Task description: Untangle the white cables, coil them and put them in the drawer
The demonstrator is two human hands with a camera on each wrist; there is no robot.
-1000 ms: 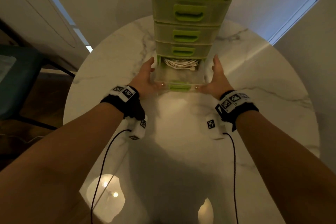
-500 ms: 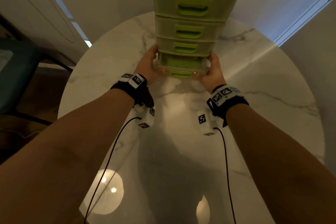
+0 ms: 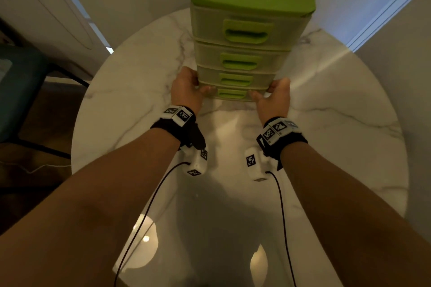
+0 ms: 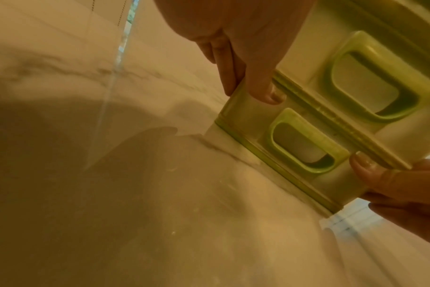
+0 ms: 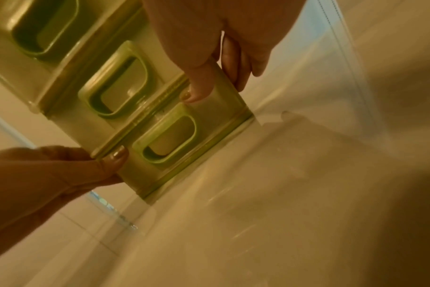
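Drawer (image 3: 232,93) pushed in, contents hidden; left hand (image 3: 186,89) and right hand (image 3: 275,98) clasp its corners.

table (image 3: 130,91): round, white marble look with grey veins, pretty glossy, lamp glare near the front edge
on it: drawer unit (image 3: 242,58), green top, four drawers, standing upright toward the far side, middle-ish
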